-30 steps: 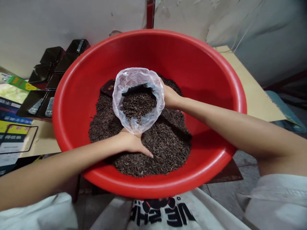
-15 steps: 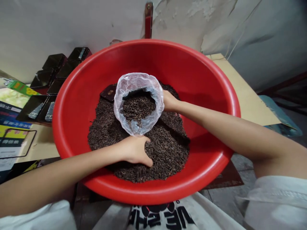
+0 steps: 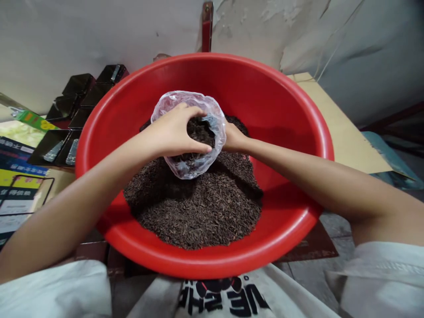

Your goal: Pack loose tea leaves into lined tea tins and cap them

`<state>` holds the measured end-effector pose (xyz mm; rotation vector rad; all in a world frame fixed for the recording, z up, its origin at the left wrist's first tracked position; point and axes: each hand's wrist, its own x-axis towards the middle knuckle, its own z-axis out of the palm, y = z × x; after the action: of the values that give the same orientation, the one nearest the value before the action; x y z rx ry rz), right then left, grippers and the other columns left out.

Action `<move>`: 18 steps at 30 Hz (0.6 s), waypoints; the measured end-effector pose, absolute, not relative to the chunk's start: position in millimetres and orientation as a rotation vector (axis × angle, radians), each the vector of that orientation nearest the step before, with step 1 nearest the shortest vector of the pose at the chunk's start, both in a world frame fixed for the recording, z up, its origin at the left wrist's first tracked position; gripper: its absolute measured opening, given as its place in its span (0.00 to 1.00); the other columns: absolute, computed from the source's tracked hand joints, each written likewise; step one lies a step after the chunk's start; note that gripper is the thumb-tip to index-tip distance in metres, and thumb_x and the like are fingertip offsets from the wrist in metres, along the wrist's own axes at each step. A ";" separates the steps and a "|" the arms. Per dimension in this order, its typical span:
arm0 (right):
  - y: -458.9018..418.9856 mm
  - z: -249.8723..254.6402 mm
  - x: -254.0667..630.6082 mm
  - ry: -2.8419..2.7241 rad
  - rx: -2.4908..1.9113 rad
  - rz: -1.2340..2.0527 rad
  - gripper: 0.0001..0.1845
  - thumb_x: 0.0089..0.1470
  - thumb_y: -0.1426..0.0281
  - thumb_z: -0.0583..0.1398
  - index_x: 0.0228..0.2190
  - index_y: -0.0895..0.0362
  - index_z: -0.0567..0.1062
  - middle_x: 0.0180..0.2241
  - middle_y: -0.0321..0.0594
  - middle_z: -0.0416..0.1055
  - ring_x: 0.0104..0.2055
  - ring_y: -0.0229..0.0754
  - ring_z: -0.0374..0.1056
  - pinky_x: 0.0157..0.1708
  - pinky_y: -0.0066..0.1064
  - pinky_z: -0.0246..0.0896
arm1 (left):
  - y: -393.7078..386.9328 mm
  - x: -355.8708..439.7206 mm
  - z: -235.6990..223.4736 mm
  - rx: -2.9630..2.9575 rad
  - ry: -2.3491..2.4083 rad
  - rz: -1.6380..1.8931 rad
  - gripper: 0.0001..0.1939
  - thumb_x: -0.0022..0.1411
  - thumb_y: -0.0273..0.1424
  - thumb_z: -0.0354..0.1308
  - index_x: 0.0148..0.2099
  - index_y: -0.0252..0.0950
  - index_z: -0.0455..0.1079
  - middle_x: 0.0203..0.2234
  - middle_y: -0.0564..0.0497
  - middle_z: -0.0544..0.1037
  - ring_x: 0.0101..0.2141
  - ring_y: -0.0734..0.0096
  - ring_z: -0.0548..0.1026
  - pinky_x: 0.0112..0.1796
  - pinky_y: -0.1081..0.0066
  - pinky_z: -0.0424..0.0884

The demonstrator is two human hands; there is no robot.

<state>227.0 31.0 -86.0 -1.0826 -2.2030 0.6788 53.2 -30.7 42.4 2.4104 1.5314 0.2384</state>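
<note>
1. At the far left of my feed: a green packet (image 3: pixel 35 119), then a group of dark boxes (image 3: pixel 82 116) just beside the basin; a basin shifted that way could, in my judgement, knock them
2. Red basin (image 3: pixel 83 145): broad and wide-rimmed, holding a heap of dark loose leaf (image 3: pixel 197 212); the heap lies mostly left of centre and toward the near side, with bare red wall at right
3. Left hand (image 3: pixel 188 128): lies across the mouth of the bag, its thumb and fingers curved and standing apart, dark leaf showing between them; I cannot tell whether leaf is gripped or merely lies beneath. Risk: an uneven release could scatter leaf over the rim, and a hooked thumb could drag the plastic down
4. Plastic bag (image 3: pixel 219 132): clear, open upward, above the heap inside the basin, with leaf inside it; its base is out of my sight. Risk: the thin, crumpled rim could fold inward if pressed, blocking the opening
5. Right hand (image 3: pixel 233 134): grasping the bag from its right side, fingertips hidden behind the plastic. Risk: as weight gathers, a loose hold could let the bag tilt and spill back into the basin
6. At right, a tan counter (image 3: pixel 344 128) extends beyond the basin; no hand touches it
</note>
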 end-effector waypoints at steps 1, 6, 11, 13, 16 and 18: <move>31.6 -85.6 227.0 -2.183 -1.083 0.684 0.51 0.33 0.60 0.66 0.58 0.54 0.53 0.62 0.47 0.53 0.59 0.58 0.59 0.55 0.50 0.60 | -31.1 52.5 43.3 2.442 1.503 0.295 0.29 0.49 0.40 0.62 0.53 0.38 0.66 0.52 0.48 0.70 0.52 0.58 0.69 0.52 0.62 0.66; 41.4 -84.6 230.2 -2.008 -1.076 0.748 0.55 0.28 0.63 0.69 0.57 0.56 0.53 0.59 0.49 0.57 0.61 0.57 0.56 0.59 0.50 0.55 | -46.8 46.2 60.6 2.557 1.451 0.778 0.15 0.61 0.36 0.54 0.49 0.40 0.67 0.51 0.55 0.71 0.53 0.68 0.67 0.52 0.70 0.67; 49.4 -92.0 226.6 -1.678 -1.147 0.915 0.57 0.23 0.64 0.71 0.54 0.59 0.53 0.59 0.54 0.56 0.62 0.57 0.54 0.61 0.51 0.52 | -30.3 20.8 49.6 2.267 1.481 1.484 0.15 0.64 0.36 0.51 0.51 0.36 0.65 0.48 0.60 0.72 0.47 0.76 0.71 0.51 0.72 0.68; 46.9 -94.7 221.2 -1.540 -1.169 1.071 0.54 0.27 0.62 0.69 0.54 0.58 0.52 0.56 0.54 0.59 0.58 0.56 0.60 0.56 0.53 0.59 | -18.3 12.8 41.5 2.087 1.551 1.397 0.13 0.63 0.32 0.50 0.48 0.34 0.67 0.44 0.58 0.75 0.43 0.75 0.72 0.50 0.70 0.69; 40.0 -95.8 215.6 -1.466 -1.225 1.107 0.51 0.30 0.60 0.68 0.53 0.59 0.52 0.55 0.55 0.61 0.56 0.56 0.61 0.55 0.52 0.60 | -8.7 8.6 37.7 1.887 1.649 1.168 0.13 0.61 0.29 0.48 0.44 0.32 0.69 0.41 0.53 0.77 0.39 0.75 0.73 0.44 0.72 0.71; 36.6 -95.4 216.0 -1.547 -1.256 0.954 0.54 0.27 0.61 0.69 0.53 0.61 0.52 0.58 0.57 0.57 0.61 0.56 0.55 0.60 0.50 0.53 | -8.2 6.4 39.9 1.979 1.682 0.985 0.14 0.60 0.31 0.48 0.44 0.31 0.70 0.41 0.50 0.77 0.39 0.73 0.73 0.43 0.71 0.70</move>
<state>216.0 36.6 -95.4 -1.2563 -1.5470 0.9544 6.4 -8.2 39.9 1.9789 1.6817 0.9853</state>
